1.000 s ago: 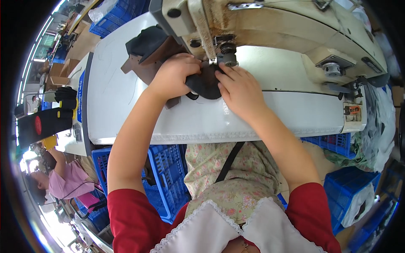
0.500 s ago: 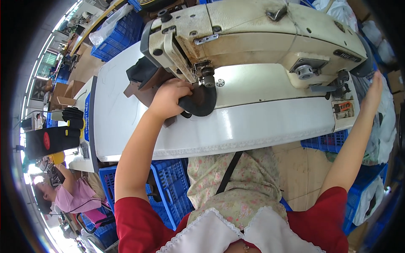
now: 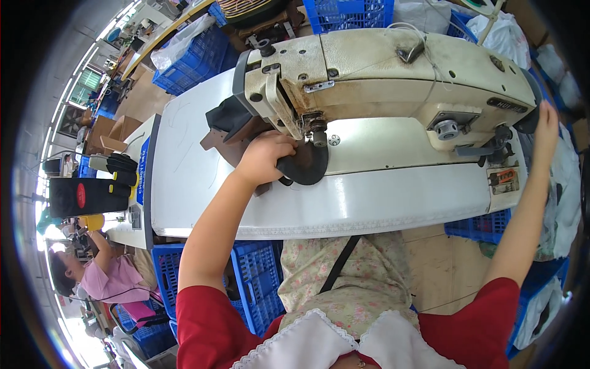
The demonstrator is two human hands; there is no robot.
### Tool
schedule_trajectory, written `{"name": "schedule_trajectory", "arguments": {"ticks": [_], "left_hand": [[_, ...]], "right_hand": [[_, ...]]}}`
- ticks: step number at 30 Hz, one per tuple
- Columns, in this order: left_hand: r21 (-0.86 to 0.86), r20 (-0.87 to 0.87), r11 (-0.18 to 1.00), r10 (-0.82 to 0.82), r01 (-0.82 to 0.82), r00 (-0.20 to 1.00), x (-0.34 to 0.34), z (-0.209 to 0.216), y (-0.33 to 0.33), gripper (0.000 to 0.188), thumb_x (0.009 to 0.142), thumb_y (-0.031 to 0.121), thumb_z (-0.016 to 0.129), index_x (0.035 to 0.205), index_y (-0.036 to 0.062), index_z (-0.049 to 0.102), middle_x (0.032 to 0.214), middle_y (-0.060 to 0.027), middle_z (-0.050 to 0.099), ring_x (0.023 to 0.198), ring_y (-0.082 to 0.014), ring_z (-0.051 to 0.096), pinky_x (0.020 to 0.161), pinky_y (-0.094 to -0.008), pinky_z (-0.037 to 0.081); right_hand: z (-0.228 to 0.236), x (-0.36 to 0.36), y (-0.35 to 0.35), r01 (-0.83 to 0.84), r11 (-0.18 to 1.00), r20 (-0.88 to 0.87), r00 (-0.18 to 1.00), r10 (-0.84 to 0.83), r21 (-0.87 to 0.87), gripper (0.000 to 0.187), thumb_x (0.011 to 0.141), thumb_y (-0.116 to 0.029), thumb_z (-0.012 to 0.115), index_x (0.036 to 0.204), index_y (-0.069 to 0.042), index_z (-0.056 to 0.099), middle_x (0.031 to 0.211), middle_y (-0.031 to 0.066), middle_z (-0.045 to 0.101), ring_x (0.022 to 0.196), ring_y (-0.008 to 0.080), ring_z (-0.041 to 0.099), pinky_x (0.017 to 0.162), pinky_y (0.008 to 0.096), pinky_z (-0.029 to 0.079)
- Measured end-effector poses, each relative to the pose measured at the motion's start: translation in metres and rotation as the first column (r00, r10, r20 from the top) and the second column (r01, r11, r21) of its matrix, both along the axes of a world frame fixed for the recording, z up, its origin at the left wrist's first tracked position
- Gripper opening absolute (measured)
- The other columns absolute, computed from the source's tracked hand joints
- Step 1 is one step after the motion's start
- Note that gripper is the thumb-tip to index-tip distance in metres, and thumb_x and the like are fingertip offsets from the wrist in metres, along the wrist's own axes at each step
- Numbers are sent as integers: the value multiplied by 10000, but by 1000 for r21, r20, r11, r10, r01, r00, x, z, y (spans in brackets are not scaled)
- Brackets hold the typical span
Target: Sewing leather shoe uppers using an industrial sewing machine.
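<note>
A cream sewing machine (image 3: pixel 393 86) stands on a white table. Beneath its needle end lies a dark brown and black leather-like workpiece (image 3: pixel 307 165), with a curved black-edged part coming out toward me. My left hand (image 3: pixel 265 158) is closed on this workpiece just left of the presser foot (image 3: pixel 318 136); some fingertips are hidden behind the fabric and the machine head. At the machine's right end, my right hand (image 3: pixel 546 132) lies with stretched fingers against the black handwheel (image 3: pixel 530 117).
The white table (image 3: pixel 369 203) has a ruler strip along its front edge. Blue crates (image 3: pixel 258 277) stand below it, beside my lap. Another blue crate (image 3: pixel 190 58) with plastic sits at the back left. A person in pink (image 3: pixel 114 277) works at a neighbouring machine on the left.
The whole view has shifted, so the machine and table appear lower and slightly to the right. Both hands keep about the same places on the workpiece and at the handwheel.
</note>
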State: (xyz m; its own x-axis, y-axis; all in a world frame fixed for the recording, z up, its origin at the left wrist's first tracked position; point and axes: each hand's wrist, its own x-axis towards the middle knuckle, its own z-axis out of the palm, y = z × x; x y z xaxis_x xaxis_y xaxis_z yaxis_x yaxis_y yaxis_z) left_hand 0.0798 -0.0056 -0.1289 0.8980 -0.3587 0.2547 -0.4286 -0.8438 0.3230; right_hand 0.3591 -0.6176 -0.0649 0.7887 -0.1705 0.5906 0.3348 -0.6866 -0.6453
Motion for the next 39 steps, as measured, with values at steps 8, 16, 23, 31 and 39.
{"name": "schedule_trajectory", "arguments": {"ticks": [8,16,23,31,39], "left_hand": [[44,8,999,-16,15,1000,-1,-1,3,240,611,95,673,846,48,692,1032,-76,688,1039,-310,613,941,-413,474],[29,53,999,-15,14,999,2,0,-3,226,609,90,672,830,46,690,1016,-85,691,1000,-309,630,964,-418,475],[37,35,999,-32,30,999,-1,1,3,268,608,117,697,860,29,697,1059,-101,694,1014,-335,627,920,-425,475],[107,21,994,-16,14,1000,2,0,-8,302,607,140,684,890,36,683,1094,-116,688,1048,-346,621,942,-431,472],[75,30,997,13,-15,999,3,-2,-5,253,608,92,668,854,30,672,1039,-102,691,993,-348,633,873,-416,489]], "right_hand": [[-61,-57,47,72,979,169,980,-105,189,487,991,-380,548,1244,36,574,1258,204,591,1113,259,586,973,353,431],[-60,-40,43,219,974,39,974,-222,63,598,989,-521,469,1143,33,631,1063,214,673,1003,314,623,906,362,441],[-51,-44,39,263,965,45,964,-263,-1,595,984,-557,439,1103,-14,652,958,234,661,900,373,620,822,392,457],[-15,-58,5,125,990,55,991,-121,-73,495,1006,-438,463,1183,-10,635,1170,165,661,1101,280,604,962,344,429],[-82,-138,8,-313,854,-364,918,160,-415,238,743,25,600,938,-59,707,982,100,662,960,300,618,838,371,494]]}}
